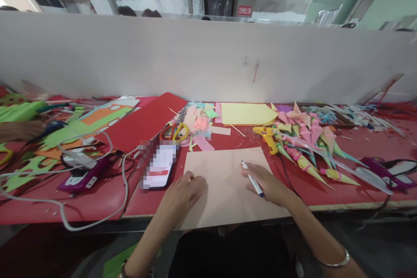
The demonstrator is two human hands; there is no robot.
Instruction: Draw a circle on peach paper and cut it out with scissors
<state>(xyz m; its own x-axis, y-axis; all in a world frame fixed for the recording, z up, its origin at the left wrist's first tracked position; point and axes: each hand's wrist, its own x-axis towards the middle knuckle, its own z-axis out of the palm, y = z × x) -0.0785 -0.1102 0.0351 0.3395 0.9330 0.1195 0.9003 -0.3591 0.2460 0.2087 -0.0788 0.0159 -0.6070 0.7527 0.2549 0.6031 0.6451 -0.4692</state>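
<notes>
A large sheet of pale pink paper (224,200) lies at the table's front edge, slightly overhanging it. My right hand (265,182) holds a white marker pen (254,183) with a dark blue end, its tip pointing up and left above the sheet. On the left part of the paper rests my left hand (187,189), its fingers curled in and nothing visible in them. A lit smartphone (161,165) lies just left of the sheet, partly blurred out. Beyond the paper's right corner is a yellow glue gun (267,138).
Scissors (177,132), paper scraps, a yellow paper stack (247,114) and red card (143,117) lie behind. Paper cones (308,134) pile up at right. Purple power strips (84,176) and white cables spread on both sides. Another person's hand (24,131) is far left. A white partition (195,61) stands behind.
</notes>
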